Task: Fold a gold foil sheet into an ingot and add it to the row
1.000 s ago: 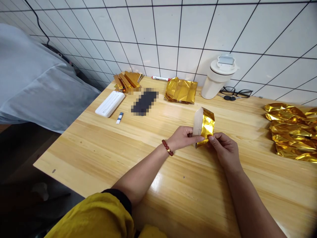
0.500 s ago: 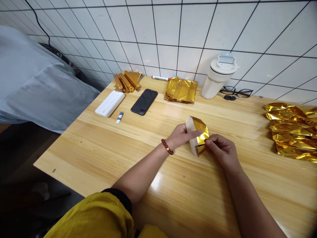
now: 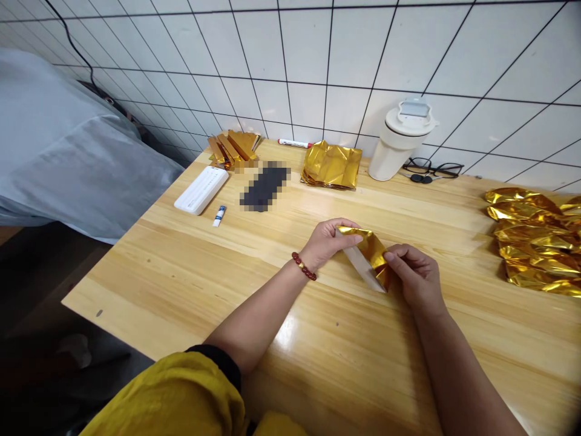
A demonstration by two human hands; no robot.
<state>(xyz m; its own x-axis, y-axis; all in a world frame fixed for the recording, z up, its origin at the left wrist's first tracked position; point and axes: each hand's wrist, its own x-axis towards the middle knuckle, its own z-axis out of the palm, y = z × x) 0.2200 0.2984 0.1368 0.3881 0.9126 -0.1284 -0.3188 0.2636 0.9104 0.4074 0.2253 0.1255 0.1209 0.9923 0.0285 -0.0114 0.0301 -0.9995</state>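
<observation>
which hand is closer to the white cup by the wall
Right. The right hand sits almost straight in front of the white cup, holding the gold foil sheet. The left hand grips the sheet's other end, further off to the cup's left.

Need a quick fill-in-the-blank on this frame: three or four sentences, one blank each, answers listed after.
1. Both hands hold a folded sheet of ____-coloured foil paper.
2. The left hand wears a bracelet of ____ beads at the wrist.
3. The white cup stands beside a pair of ____ near the wall.
4. The white power bank lies to the ____ of the blurred phone.

Missing words: gold; red; glasses; left
</observation>
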